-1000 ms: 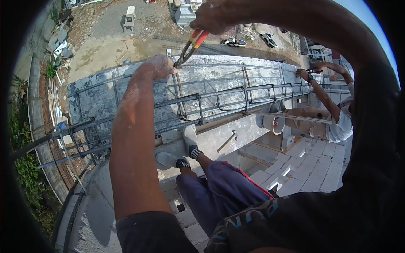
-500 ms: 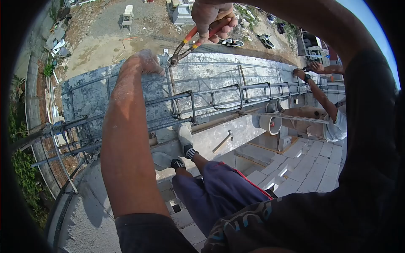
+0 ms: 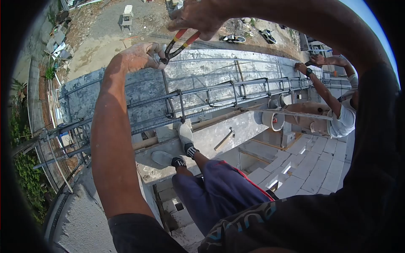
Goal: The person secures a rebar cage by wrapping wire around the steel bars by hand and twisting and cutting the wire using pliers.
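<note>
My right hand (image 3: 200, 17) is closed round the red-and-yellow handles of dark pincers (image 3: 176, 45) at the upper middle. The jaws point down and left, at the top end of a crosswise bar beside my left hand (image 3: 145, 57). My left hand has its fingers bent together at that spot; what lies between them is too small to tell. Below both hands runs a long rebar cage (image 3: 206, 95) with square stirrups, over a grey, stained panel (image 3: 202, 67).
A hammer (image 3: 224, 139) lies on the concrete ledge beside my feet. At the right a co-worker's hands (image 3: 310, 65) are at the far bars, near a white bucket (image 3: 273, 121). Grey blocks (image 3: 312, 162) lie lower right. Beyond the panel the ground lies far below.
The pincers and my right hand have moved left and slightly up. My left hand has turned and its fingers have come together beside the jaws. The view has shifted a little.
</note>
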Tool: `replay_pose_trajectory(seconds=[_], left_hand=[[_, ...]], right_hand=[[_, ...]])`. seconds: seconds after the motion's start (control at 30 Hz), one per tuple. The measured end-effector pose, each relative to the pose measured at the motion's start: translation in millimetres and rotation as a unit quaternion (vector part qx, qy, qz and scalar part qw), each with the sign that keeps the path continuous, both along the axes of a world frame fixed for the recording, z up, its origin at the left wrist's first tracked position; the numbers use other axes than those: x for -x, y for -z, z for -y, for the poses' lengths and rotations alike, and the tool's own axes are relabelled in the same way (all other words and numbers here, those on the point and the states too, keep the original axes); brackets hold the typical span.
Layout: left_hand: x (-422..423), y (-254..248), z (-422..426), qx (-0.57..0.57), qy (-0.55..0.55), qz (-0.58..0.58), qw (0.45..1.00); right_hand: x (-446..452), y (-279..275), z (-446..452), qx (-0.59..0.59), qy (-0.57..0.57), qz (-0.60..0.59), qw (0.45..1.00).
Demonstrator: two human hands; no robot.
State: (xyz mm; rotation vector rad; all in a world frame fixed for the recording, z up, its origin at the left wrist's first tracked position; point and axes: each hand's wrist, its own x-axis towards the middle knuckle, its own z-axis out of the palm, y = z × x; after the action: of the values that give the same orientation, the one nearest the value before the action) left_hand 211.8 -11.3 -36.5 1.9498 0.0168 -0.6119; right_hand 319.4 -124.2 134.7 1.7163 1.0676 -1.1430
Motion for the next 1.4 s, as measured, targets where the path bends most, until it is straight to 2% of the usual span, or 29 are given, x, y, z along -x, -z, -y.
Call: replay_pose_trajectory(seconds=[0.13, 0.27, 0.37, 0.5, 0.6, 0.7, 0.8, 1.03, 1.07, 1.13, 1.3, 1.4], left_hand=[[-5.8, 0.7, -9.9, 0.134, -0.015, -0.075, 0.988], [-2.8, 7.7, -13.6, 0.084, -0.194, 0.001, 0.977], [-13.3, 22.4, -6.9, 0.123, -0.212, 0.004, 0.97], [-10.2, 17.2, 1.5, 0.151, -0.251, 0.013, 0.956], [-7.4, 32.9, -12.4, 0.146, -0.29, -0.01, 0.946], [-9.4, 49.8, -28.7, 0.112, -0.381, -0.072, 0.915], [-8.9, 58.8, -38.1, 0.006, -0.448, -0.072, 0.891], [-8.2, 44.7, -30.3, 0.055, -0.52, 0.064, 0.85], [-7.5, 44.5, -29.0, 0.052, -0.517, 0.08, 0.85], [-5.2, 40.3, -25.9, 0.055, -0.531, 0.103, 0.839], [3.5, 11.0, -13.6, 0.101, -0.602, 0.144, 0.779], [15.7, -19.6, 3.6, 0.142, -0.606, 0.146, 0.769]], right_hand=[[2.5, 2.5, 11.4, -0.033, -0.016, -0.007, 0.999], [7.1, 4.4, 22.1, -0.048, -0.025, -0.017, 0.998], [10.6, 3.2, 27.3, -0.062, -0.037, -0.026, 0.997], [13.3, 2.6, 37.5, -0.097, -0.048, -0.025, 0.994], [18.0, -5.0, 49.5, -0.145, -0.053, -0.015, 0.988], [23.2, -19.7, 70.6, -0.227, -0.043, -0.001, 0.973], [32.7, -43.8, 106.3, -0.319, -0.014, 0.021, 0.947], [39.8, -111.5, 240.4, -0.487, 0.155, 0.15, 0.846], [31.3, -107.7, 277.5, -0.512, 0.166, 0.191, 0.821], [41.3, -127.7, 303.1, -0.586, 0.172, 0.197, 0.767], [58.5, -174.2, 363.6, -0.575, 0.316, 0.119, 0.745], [67.2, -163.3, 359.7, -0.571, 0.403, 0.033, 0.715]])
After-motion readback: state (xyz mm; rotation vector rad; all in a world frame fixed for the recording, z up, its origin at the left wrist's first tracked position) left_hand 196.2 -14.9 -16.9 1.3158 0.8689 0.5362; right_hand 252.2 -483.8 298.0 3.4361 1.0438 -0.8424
